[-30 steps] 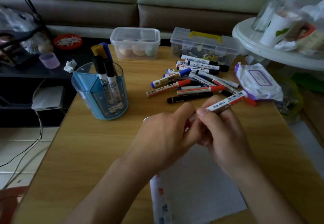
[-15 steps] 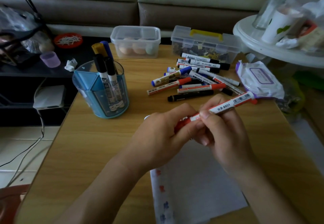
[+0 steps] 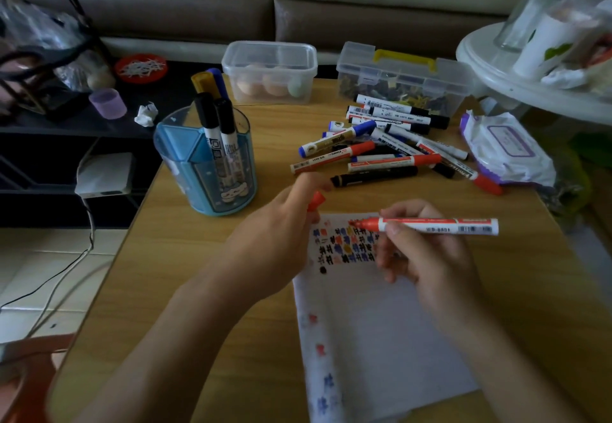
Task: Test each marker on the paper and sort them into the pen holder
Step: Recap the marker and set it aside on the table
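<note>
"What stage is this?"

"Testing. The right hand has its fingers curled round the barrel of a white-bodied red marker. It is uncapped, with the tip at the top of the white sheet of paper, among the rows of little scribbles. The left hand, a bit blurred, pinches the small red plastic cap just above the sheet's corner."

"And next?"

"I'd guess a short stroke on a bare patch, then the cap pressed back on squarely. After that it goes over to the translucent blue plastic pen holder, standing left of the sheet on the wooden table."

"How many are done?"

"Four stand in the holder: two black-capped, one yellow, one blue. One is in hand. The loose heap of markers beyond the paper looks like roughly a dozen, but they overlap too much for me to count them exactly."
</note>
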